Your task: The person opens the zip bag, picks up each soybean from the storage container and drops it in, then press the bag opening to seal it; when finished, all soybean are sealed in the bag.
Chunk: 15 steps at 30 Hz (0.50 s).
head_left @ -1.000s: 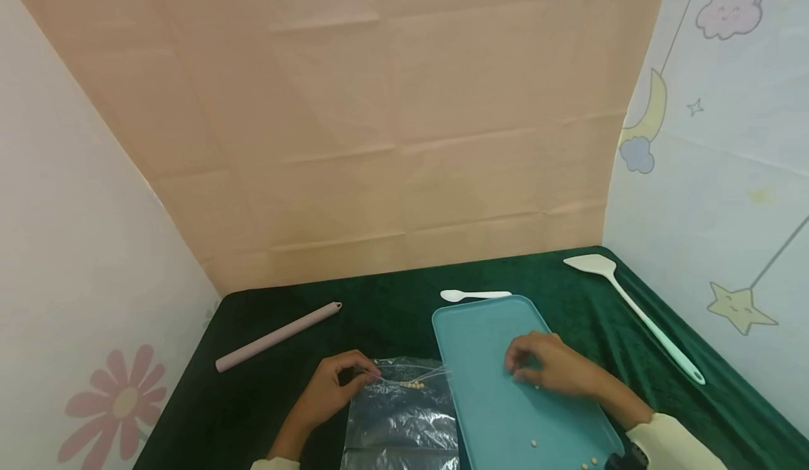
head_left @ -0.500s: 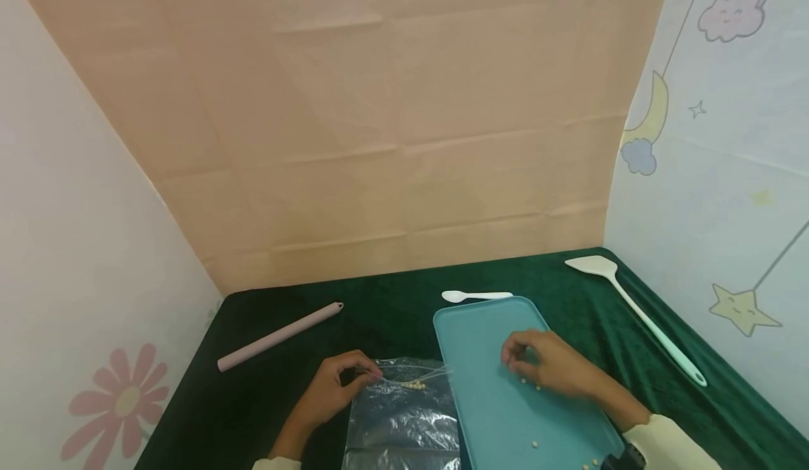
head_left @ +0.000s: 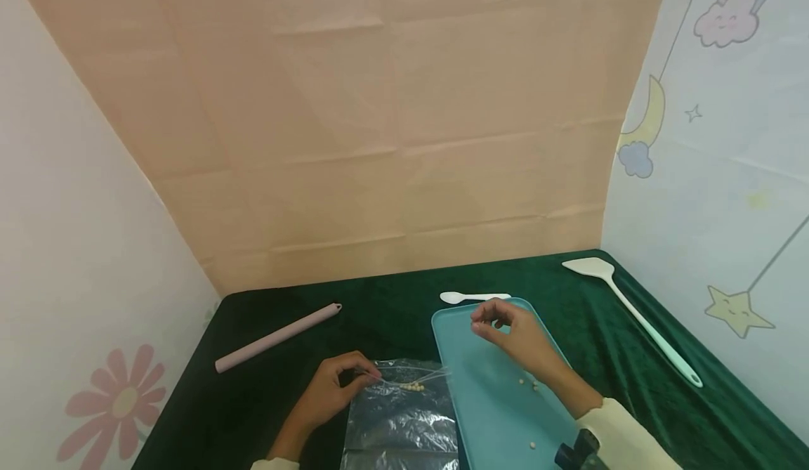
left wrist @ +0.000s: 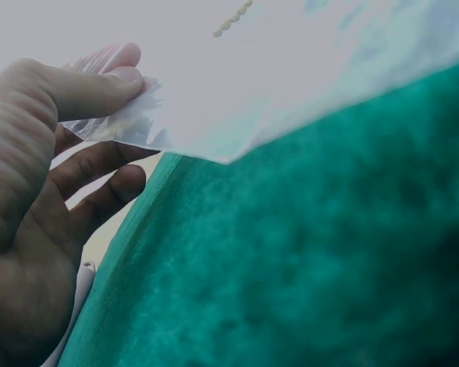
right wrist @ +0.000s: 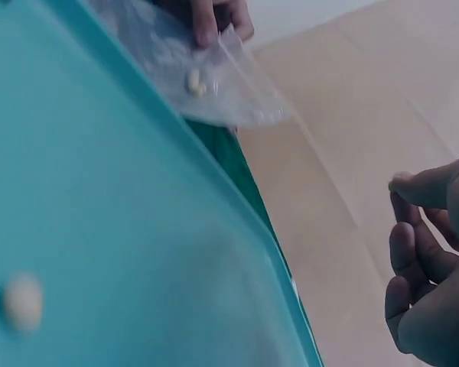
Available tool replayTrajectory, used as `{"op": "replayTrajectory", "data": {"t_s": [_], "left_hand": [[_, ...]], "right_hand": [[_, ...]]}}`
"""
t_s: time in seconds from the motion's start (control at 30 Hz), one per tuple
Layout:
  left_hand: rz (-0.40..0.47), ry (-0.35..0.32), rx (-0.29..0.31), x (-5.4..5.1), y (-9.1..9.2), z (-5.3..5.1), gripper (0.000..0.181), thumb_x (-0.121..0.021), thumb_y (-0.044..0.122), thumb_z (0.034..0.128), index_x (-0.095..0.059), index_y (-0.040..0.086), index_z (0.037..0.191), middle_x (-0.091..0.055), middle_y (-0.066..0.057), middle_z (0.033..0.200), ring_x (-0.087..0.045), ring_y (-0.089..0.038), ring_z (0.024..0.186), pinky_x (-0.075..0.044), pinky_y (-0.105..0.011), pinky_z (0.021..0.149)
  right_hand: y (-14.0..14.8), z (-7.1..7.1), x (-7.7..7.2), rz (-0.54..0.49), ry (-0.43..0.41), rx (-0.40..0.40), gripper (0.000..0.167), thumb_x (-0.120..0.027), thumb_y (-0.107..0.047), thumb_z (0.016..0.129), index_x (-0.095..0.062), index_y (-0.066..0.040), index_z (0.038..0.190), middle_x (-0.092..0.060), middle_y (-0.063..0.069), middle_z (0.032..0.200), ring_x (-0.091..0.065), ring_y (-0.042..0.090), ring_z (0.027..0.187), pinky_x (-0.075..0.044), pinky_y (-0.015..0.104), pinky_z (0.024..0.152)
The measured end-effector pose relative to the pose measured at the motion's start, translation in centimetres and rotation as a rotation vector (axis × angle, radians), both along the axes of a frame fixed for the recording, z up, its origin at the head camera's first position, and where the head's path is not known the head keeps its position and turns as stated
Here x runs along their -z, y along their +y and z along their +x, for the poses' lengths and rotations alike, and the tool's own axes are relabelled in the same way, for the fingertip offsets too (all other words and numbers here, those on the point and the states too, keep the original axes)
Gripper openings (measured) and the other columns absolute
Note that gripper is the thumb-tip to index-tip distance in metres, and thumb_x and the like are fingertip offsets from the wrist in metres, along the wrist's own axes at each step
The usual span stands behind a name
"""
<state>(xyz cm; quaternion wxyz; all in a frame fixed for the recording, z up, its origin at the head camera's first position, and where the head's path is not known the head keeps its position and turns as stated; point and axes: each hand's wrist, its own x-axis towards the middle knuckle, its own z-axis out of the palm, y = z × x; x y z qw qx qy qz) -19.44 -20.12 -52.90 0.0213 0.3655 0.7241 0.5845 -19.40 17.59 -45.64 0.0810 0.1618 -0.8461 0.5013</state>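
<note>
My left hand [head_left: 329, 389] pinches the left corner of the mouth of a clear zip bag [head_left: 404, 421]; the thumb lies on top of the film in the left wrist view. Several pale soybeans [head_left: 413, 386] lie in a row inside the bag, near its parted mouth. Above the upper part of a blue tray [head_left: 489, 414], my right hand [head_left: 521, 336] is raised with thumb and forefinger together. Between those fingertips a small yellowish soybean [right wrist: 398, 180] just shows in the right wrist view, mostly covered. Other loose soybeans [head_left: 532, 445] rest on the tray.
A white spoon [head_left: 474, 297] lies behind the tray's far edge. Off to the right is a long spatula [head_left: 632, 308] with a pale green handle. A pink rod [head_left: 278, 336] lies on the left of the dark green cloth [head_left: 379, 301]. Walls of hanging cloth stand behind and at both sides.
My right hand has lifted from the tray and moved up and left towards the bag, leaving loose soybeans in sight on the tray. My left hand and the bag have stayed put.
</note>
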Motion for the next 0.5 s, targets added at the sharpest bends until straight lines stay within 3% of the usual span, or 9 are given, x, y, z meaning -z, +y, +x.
{"op": "replayTrajectory", "data": {"t_s": [0.17, 0.5], "left_hand": [[-0.001, -0.004, -0.003, -0.2, 0.0, -0.1, 0.015, -0.065, 0.005, 0.0971, -0.072, 0.008, 0.11, -0.07, -0.007, 0.105, -0.067, -0.027, 0.088, -0.054, -0.033, 0.07], [0.001, 0.019, -0.004, -0.1, 0.1, 0.1, 0.016, -0.065, 0.001, 0.0965, -0.072, 0.008, 0.109, -0.07, -0.008, 0.103, -0.067, -0.027, 0.085, -0.053, -0.033, 0.068]], "right_hand": [[-2.4, -0.4, -0.2, -0.069, -0.037, -0.021, 0.021, -0.075, -0.034, 0.092, -0.069, -0.02, 0.105, -0.069, -0.005, 0.097, -0.062, 0.018, 0.091, -0.049, 0.038, 0.083], [-6.3, 0.0, 0.4, -0.041, -0.11, -0.177, 0.014, -0.073, -0.034, 0.093, -0.069, -0.024, 0.102, -0.068, -0.009, 0.098, -0.061, 0.015, 0.094, -0.046, 0.043, 0.087]]}}
